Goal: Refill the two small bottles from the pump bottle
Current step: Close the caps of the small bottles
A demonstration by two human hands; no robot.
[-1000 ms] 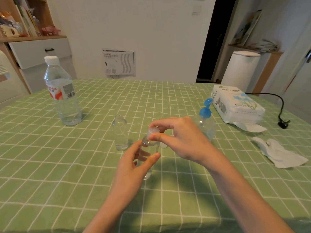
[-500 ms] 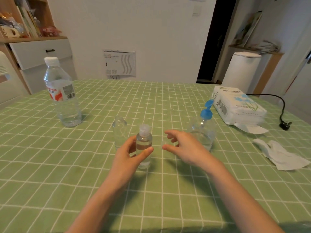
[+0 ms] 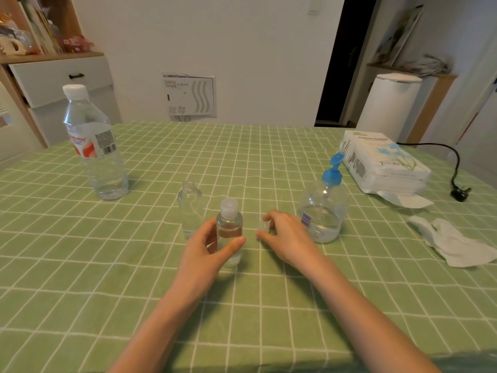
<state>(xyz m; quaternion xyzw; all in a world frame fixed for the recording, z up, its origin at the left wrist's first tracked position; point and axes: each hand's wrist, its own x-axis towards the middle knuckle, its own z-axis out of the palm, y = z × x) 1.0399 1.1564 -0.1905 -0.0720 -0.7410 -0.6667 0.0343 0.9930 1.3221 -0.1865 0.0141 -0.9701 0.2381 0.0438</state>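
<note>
A small clear bottle (image 3: 229, 229) with a translucent cap on it stands upright on the green checked tablecloth, and my left hand (image 3: 208, 247) is wrapped around its lower half. Just behind and to its left stands a second small clear bottle (image 3: 190, 208) with an open neck. My right hand (image 3: 285, 236) rests on the cloth to the right, its fingertips closed on a small clear cap (image 3: 263, 226). The pump bottle (image 3: 324, 211), clear with a blue pump head and some liquid at the bottom, stands right behind that hand.
A large water bottle (image 3: 94, 146) stands at the back left. A tissue paper pack (image 3: 382, 164) lies at the back right, a crumpled tissue (image 3: 454, 242) at the right edge, and a black cable with plug (image 3: 460, 193) beyond them.
My right hand has left the capped bottle's top, moved right and down to the cloth, and closed on the loose cap. My left hand has set the bottle down upright.
</note>
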